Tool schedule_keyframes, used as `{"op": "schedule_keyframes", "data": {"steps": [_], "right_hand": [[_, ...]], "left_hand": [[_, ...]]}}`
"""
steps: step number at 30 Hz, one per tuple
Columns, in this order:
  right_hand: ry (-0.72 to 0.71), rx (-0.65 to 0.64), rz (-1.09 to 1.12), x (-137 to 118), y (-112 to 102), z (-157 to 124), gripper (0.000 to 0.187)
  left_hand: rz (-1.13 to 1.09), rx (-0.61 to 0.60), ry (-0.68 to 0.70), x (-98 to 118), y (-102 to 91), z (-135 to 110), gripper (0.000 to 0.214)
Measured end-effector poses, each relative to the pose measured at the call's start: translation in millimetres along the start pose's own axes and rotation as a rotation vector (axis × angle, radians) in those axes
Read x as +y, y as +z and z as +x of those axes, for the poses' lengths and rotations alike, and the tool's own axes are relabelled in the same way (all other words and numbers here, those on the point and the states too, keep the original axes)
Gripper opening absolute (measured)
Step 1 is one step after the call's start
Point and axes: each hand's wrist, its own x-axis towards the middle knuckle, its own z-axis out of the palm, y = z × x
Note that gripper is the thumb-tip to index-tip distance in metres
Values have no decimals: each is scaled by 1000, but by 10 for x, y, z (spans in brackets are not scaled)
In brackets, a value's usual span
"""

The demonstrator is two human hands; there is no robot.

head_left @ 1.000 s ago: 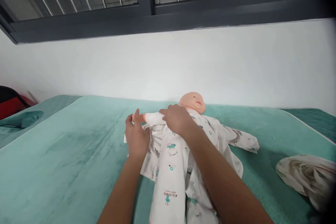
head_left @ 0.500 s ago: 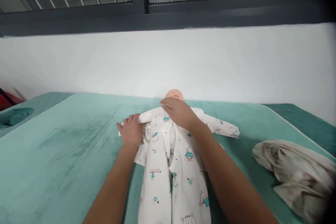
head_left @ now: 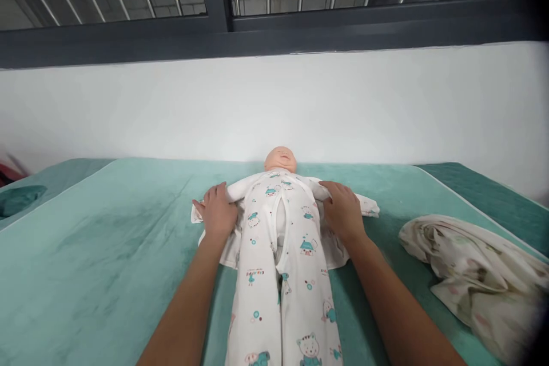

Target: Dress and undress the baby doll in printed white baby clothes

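Note:
A baby doll (head_left: pixel 281 159) lies on its back on a teal mattress (head_left: pixel 111 240), head toward the white wall. It wears a white printed sleepsuit (head_left: pixel 281 274) whose front gapes open down the middle. My left hand (head_left: pixel 217 213) lies flat on the doll's left-side sleeve and the cloth under it, fingers stretched out. My right hand (head_left: pixel 342 211) rests palm down on the sleeve on the other side, fingers also extended. Neither hand grips anything.
A crumpled pale printed cloth (head_left: pixel 472 274) lies on the mattress at the right. A dark teal pillow (head_left: pixel 19 199) sits at the far left. The white wall (head_left: pixel 274 108) and a dark window frame (head_left: pixel 257 34) stand behind the bed.
The doll has been rolled from its side onto its back and lies straight. My right hand moved from its chest to the right sleeve. My left hand flattened on the left sleeve.

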Motion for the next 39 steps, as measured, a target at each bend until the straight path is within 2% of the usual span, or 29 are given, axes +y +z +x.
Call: {"op": "schedule_keyframes", "data": {"steps": [2,4,5,7,9,11,13,15,18,23,27,30,34,39], "right_hand": [[2,21,-24,-75,50,47,42],[52,0,-55,-107,93,86,50],[86,-25,-73,-104,106,100,53],[122,-81,-111,-73,107,118,51],[110,-120,-141,-32,81,131,44],[89,-148,-145,3,45,146,38],[91,-166,-141,29,15,168,35],[113,-170,-156,53,-4,191,35],[178,-204,-165,93,-15,221,38],[195,-282,-134,130,-32,255,44],[216,-304,-87,130,-77,283,49],[252,-330,-14,176,-109,308,49],[254,-317,62,329,-105,347,48],[237,-149,254,462,-114,372,40]], "left_hand": [[-211,68,24,98,-108,-44,54],[-445,97,111,284,-247,-88,46],[-533,77,180,408,-312,-101,39],[-602,-59,343,703,-398,-102,34],[-509,-227,528,1023,-408,-71,33],[-249,-374,710,1330,-356,-30,32],[31,-467,838,1599,-274,2,31],[228,-580,870,1818,-182,15,32],[353,-707,830,2047,-31,10,33],[411,-747,742,2210,204,8,34],[413,-732,707,2229,252,33,33],[395,-701,703,2198,179,69,31],[375,-638,711,2132,-16,158,33],[349,-549,696,2041,-295,299,30]]}}
